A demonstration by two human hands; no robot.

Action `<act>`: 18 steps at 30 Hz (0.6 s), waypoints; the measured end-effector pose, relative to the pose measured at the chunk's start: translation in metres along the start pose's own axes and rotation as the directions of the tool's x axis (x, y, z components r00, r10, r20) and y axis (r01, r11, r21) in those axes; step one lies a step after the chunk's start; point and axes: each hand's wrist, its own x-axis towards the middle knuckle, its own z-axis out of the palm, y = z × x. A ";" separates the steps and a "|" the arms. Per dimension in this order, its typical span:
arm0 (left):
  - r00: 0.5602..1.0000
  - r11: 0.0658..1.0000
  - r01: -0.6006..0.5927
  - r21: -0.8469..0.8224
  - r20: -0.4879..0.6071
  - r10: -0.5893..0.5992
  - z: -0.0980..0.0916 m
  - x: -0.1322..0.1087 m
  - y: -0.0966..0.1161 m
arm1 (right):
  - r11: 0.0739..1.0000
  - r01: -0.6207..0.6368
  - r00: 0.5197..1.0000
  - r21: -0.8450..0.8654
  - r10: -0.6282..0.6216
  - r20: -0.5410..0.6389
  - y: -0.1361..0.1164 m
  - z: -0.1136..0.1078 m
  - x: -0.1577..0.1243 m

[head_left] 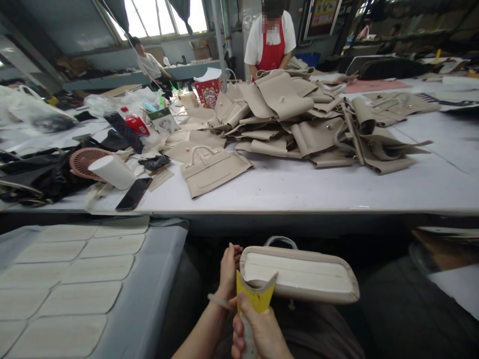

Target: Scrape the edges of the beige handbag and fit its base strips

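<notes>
A beige handbag body (329, 294) rests over my lap, its pale flat face (299, 269) towards me and a wrapped handle (280, 240) showing beyond its far edge. My left hand (228, 267), with a band at the wrist, is at the bag's left end; its curled fingers lie against that end, partly hidden. My right hand (254, 324) is closed round the grey handle of a yellow scraper-like tool (256, 297) with a curved notch in its blade. The blade's tips overlap the bag's near left corner in view.
Pale rounded panels (88, 304) lie in rows on a grey-blue surface (145, 279) at left. On the white table (299, 187) are a flat beige bag piece (215, 172), a heap of beige pieces (284, 99), a phone (133, 193) and a white roll (112, 171). A co-worker (271, 42) stands behind.
</notes>
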 end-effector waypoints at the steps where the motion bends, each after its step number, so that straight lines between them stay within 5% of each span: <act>1: 0.999 0.999 -0.031 -0.013 0.010 0.031 0.002 0.004 0.007 | 1.000 -0.004 1.000 0.005 0.004 0.002 0.001 0.000 0.000; 6: 0.972 0.988 -0.154 -0.012 0.175 0.153 0.013 -0.010 0.043 | 0.999 -0.006 1.000 0.034 0.006 -0.015 0.004 0.003 0.002; 9: 0.922 0.954 -0.241 0.176 0.348 0.169 0.022 -0.023 0.055 | 0.999 0.009 1.000 0.046 -0.007 -0.029 0.003 0.006 0.001; 13: 0.869 0.783 -0.416 0.462 0.455 0.192 0.031 -0.029 0.063 | 0.997 -0.005 0.999 0.072 0.009 -0.045 -0.002 0.008 -0.001; 18: 0.796 0.561 -0.593 0.578 0.529 0.296 0.040 -0.032 0.072 | 0.995 -0.079 0.997 0.052 0.079 0.013 -0.015 0.006 -0.005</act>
